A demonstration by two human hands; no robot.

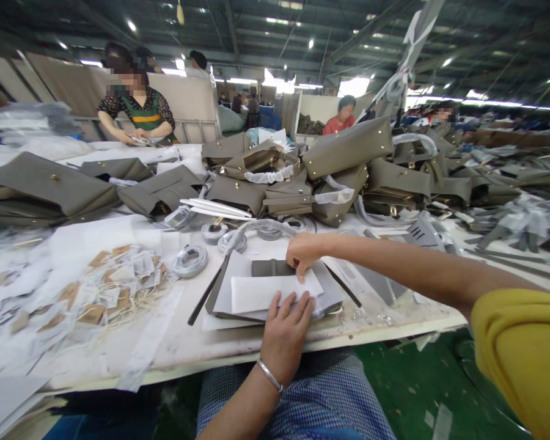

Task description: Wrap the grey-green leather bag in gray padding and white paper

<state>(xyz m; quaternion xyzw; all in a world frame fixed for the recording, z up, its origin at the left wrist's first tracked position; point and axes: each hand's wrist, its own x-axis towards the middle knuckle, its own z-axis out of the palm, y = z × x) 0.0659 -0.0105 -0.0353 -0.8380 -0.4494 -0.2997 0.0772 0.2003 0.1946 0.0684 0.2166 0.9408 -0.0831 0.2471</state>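
A flat grey-brown bag piece (214,293) lies on the table in front of me, with white paper over it. Across it sits a folded white sheet (256,295). Just behind the sheet is a small grey-brown strap or loop piece (262,268). My left hand (285,327) rests on the sheet's front edge, fingers stretched out, a silver bangle on the wrist. My right hand (304,253) is curled at the right end of the small piece, thumb down on the white sheet; what its fingers grip, if anything, is hidden.
Grey-brown bags (238,194) are heaped along the back. Tags with strings (94,311) and plastic lie left. Coiled wrapped straps (190,261) sit behind the work. A person (140,113) works across the table, back left. The table's front edge (165,373) is near my lap.
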